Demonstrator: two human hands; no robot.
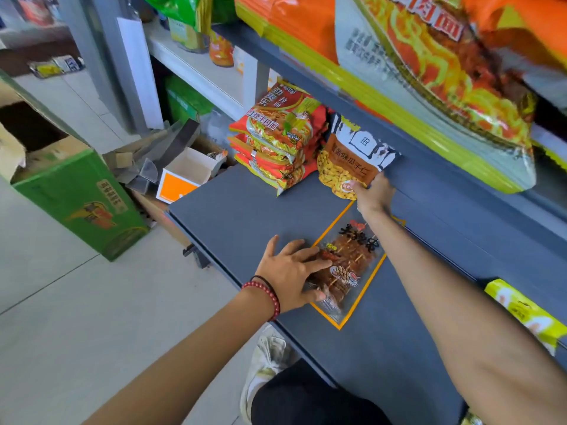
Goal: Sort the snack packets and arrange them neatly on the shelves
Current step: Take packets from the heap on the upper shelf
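Note:
On the dark grey lower shelf (245, 216) lies a clear orange-edged packet of brown skewer snacks (352, 265). My left hand (291, 271), with a red bead bracelet at the wrist, rests on that packet's left side, fingers wrapped over its edge. Farther back, my right hand (372, 191) grips the lower corner of an upright seed packet (346, 161), brown and yellow with a white top. It stands against the back of the shelf, right beside a stack of red and yellow noodle packets (276, 145).
The upper shelf (306, 75) overhangs, loaded with orange and yellow noodle packs (429, 72). A yellow packet (527, 314) lies at the lower shelf's right. Left on the floor stand an open green carton (79, 197) and an orange-and-white box (184, 176). My white shoe (264, 363) is below the shelf edge.

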